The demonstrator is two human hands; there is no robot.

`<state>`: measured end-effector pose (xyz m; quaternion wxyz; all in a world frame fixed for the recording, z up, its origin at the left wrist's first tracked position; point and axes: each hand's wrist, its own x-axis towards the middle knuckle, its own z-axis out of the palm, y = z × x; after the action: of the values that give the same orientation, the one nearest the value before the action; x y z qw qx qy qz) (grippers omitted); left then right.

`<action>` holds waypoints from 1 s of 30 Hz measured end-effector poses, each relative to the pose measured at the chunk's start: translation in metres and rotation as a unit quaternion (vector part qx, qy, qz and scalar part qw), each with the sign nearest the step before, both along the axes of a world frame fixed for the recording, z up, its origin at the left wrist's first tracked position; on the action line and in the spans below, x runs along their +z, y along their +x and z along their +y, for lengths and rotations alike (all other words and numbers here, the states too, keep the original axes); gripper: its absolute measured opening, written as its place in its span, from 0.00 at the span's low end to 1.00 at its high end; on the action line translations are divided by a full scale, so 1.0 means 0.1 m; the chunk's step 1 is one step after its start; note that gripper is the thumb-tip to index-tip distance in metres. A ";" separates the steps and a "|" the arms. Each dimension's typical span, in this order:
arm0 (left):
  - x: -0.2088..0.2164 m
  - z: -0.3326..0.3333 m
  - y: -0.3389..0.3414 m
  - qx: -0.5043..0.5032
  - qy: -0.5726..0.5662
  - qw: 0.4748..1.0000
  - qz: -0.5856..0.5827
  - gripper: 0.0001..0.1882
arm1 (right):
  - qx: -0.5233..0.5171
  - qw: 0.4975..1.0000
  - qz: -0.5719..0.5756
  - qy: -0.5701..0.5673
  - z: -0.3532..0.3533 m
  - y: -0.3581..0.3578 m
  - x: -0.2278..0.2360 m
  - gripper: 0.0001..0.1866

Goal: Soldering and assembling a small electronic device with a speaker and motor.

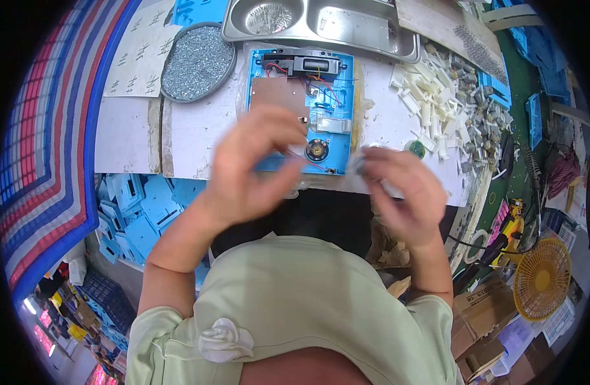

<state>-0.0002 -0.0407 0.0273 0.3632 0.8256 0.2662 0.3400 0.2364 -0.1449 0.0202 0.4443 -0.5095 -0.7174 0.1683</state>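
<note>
the casing (344, 144) just past 12 o'clock is bright sky blue, with a dull brown panel (279, 92) and a black disc (317, 150) gold at its centre. at 12 o'clock, a metal tray (309, 19) gleams silver; at 11, silvery screws (200, 62) fill a grey dish. toward 10, a cloth (64, 128) runs in red, white and blue stripes, edged in deeper blue. around 2 lie white pieces (430, 96) and grey ones (482, 125). near 4, a round grille (542, 279) is yellow; at 6, the shirt (308, 276) is plain pale green.
</note>
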 end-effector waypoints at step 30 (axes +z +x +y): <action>-0.32 0.61 -0.20 -0.106 0.203 0.970 0.078 0.19 | -0.049 0.982 -0.162 -0.086 0.84 0.04 -0.19 0.14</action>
<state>-0.0204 0.0200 -0.0048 0.1998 0.9297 0.1303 0.2807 0.2408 -0.0613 0.0012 0.2846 -0.6007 -0.7369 0.1233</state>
